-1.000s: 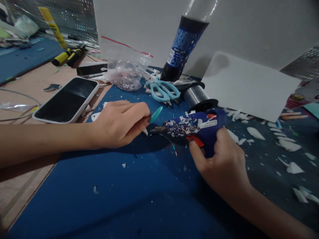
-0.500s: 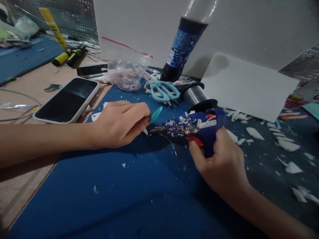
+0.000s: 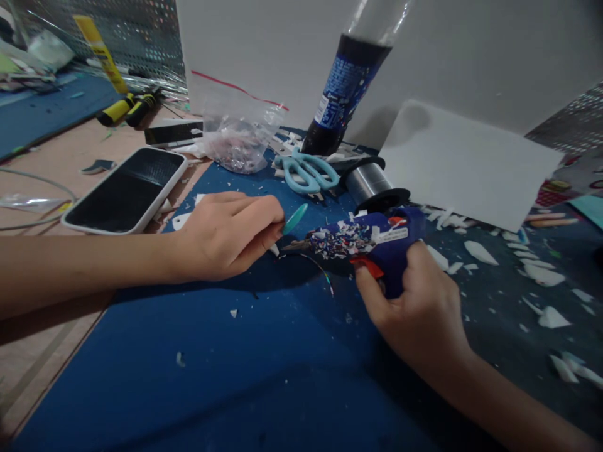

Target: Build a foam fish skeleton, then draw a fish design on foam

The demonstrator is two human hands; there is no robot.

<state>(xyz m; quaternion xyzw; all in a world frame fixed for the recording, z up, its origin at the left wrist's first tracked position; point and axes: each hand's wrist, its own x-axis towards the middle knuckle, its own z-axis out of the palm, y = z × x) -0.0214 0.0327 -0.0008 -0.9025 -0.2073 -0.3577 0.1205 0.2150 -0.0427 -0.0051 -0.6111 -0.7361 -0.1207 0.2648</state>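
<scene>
My left hand (image 3: 230, 235) is closed in a pinch, and a glossy teal oval piece (image 3: 296, 218) sticks out from its fingertips. Below them shows the tip of a small white piece (image 3: 274, 249); the fingers hide the rest. My right hand (image 3: 419, 307) is wrapped round a blue hot glue gun (image 3: 396, 251), one finger at its orange trigger (image 3: 367, 266). Colourful scraps coat the barrel. The gun points left, its nozzle (image 3: 293, 247) close to my left fingertips; whether they touch I cannot tell. A thin strand with coloured bits (image 3: 324, 273) curves beneath the gun.
Behind the gun are a spool of clear line (image 3: 372, 182), light-blue scissors (image 3: 306, 172), a dark drink bottle (image 3: 346, 81) and a zip bag (image 3: 240, 141). A phone (image 3: 127, 191) lies left. White scraps (image 3: 480, 252) litter the blue mat (image 3: 226, 376) at right.
</scene>
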